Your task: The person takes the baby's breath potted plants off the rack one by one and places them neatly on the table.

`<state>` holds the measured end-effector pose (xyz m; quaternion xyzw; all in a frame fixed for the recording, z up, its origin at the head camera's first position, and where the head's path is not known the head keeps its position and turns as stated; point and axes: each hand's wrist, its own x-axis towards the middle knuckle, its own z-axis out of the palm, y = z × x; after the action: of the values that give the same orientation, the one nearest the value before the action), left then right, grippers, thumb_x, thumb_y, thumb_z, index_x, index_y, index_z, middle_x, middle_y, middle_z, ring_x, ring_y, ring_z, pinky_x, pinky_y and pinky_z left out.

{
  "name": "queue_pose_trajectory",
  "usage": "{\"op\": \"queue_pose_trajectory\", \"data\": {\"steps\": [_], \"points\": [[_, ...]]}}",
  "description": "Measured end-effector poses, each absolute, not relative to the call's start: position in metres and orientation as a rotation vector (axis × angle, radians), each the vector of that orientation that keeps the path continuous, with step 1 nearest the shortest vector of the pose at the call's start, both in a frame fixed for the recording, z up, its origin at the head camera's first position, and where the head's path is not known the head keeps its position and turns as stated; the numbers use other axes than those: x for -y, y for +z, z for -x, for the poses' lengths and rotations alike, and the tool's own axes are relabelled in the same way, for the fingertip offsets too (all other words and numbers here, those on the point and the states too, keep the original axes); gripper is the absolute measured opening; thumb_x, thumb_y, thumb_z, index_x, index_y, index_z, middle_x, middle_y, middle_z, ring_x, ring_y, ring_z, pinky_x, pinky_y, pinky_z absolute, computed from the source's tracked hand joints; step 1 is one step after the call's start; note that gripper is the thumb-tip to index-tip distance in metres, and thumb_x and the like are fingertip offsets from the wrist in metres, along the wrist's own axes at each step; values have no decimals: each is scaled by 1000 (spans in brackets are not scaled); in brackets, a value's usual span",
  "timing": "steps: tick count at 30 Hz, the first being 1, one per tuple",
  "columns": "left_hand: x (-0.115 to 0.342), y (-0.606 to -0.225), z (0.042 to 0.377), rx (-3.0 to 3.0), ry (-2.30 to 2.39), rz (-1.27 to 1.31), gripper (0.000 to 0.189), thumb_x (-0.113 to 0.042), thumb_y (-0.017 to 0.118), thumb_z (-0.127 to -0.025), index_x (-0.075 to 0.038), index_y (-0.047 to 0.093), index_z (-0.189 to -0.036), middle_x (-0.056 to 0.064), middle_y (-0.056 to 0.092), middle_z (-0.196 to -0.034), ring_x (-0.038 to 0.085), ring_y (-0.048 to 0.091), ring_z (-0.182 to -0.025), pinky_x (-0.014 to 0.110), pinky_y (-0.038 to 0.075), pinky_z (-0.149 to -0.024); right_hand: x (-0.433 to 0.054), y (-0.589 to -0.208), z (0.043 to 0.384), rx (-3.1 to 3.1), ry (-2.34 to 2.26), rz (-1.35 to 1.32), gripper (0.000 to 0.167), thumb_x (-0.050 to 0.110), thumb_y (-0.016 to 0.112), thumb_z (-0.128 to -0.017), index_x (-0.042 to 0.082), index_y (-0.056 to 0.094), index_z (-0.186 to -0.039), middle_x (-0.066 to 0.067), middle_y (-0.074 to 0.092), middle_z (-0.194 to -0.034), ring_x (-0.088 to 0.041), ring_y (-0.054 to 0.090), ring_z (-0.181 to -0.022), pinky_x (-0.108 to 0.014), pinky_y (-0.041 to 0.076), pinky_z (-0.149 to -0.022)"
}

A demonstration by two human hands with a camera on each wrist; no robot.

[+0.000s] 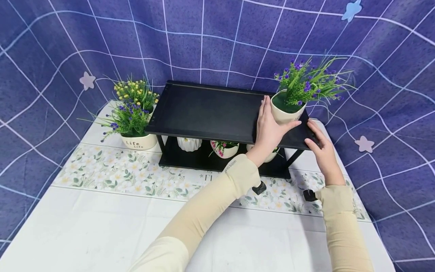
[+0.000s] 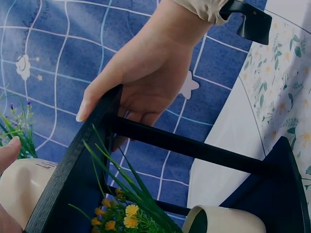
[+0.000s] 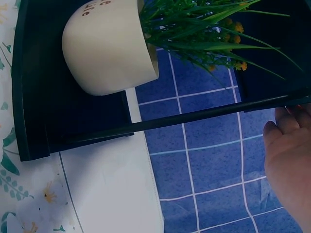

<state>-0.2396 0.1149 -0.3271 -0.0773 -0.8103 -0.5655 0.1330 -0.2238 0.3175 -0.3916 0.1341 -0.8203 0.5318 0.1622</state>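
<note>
- My left hand (image 1: pixel 270 130) is pressing a cream pot (image 1: pixel 288 114), its straight fingers lying along the pot's left side and its thumb spreading well apart across the front.
- The pot is sitting within that spread, near the right end of a black shelf (image 1: pixel 207 111), its purple flowers (image 1: pixel 307 87) leaning right; it seems to be standing on the top board, though my thumb is hiding the base.
- My right hand (image 1: pixel 325 153) is gripping that right end just beside the pot, fingers curling under the board.
- On the lower tier, a ribbed white pot (image 1: pixel 189 144) and a pink-flowered pot (image 1: pixel 228 152) are standing side by side.
- Left of the shelf, a "Life" pot (image 1: pixel 140 142) is standing near yellow flowers (image 1: pixel 136 90).
</note>
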Motion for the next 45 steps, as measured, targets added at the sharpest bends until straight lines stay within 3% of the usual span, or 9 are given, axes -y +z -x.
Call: {"op": "queue_pose_trajectory", "data": {"steps": [14, 23, 29, 40, 45], "points": [[-127, -323, 244, 2448, -1557, 99, 121, -50, 83, -70, -10, 8, -157, 4, 11, -165, 15, 11, -152, 29, 26, -121, -316, -391, 223, 2357, 1512, -365, 51, 2, 53, -96, 1, 41, -146, -16, 32, -157, 0, 30, -142, -3, 28, -108], [-132, -324, 250, 2485, -1427, 57, 123, -53, 84, -68, -5, 12, -156, 8, 18, -163, 18, 18, -151, 27, 31, -119, -316, -392, 223, 2340, 1528, -369, 50, 1, 51, -97, -5, 38, -145, -17, 29, -158, -1, 30, -142, -3, 27, -108], [-133, -325, 252, 2490, -1410, 38, 121, -51, 84, -68, -4, 15, -155, 10, 22, -161, 20, 23, -150, 27, 33, -118, -315, -392, 223, 2331, 1555, -362, 51, 1, 53, -96, -1, 40, -146, -14, 31, -158, -1, 29, -143, -4, 28, -109], [-131, -325, 250, 2427, -1414, 27, 103, -46, 86, -69, -5, 31, -147, 9, 46, -144, 21, 50, -132, 28, 47, -106, -316, -393, 224, 2332, 1562, -347, 52, 1, 54, -96, 1, 41, -146, -16, 32, -157, -2, 29, -143, -4, 28, -108], [-127, -323, 248, 2417, -1400, 41, 98, -46, 86, -68, -6, 36, -142, 8, 50, -138, 20, 54, -126, 28, 49, -103, -316, -391, 223, 2326, 1568, -350, 51, 2, 54, -96, 0, 41, -146, -13, 33, -157, -1, 30, -143, -4, 28, -108]]}}
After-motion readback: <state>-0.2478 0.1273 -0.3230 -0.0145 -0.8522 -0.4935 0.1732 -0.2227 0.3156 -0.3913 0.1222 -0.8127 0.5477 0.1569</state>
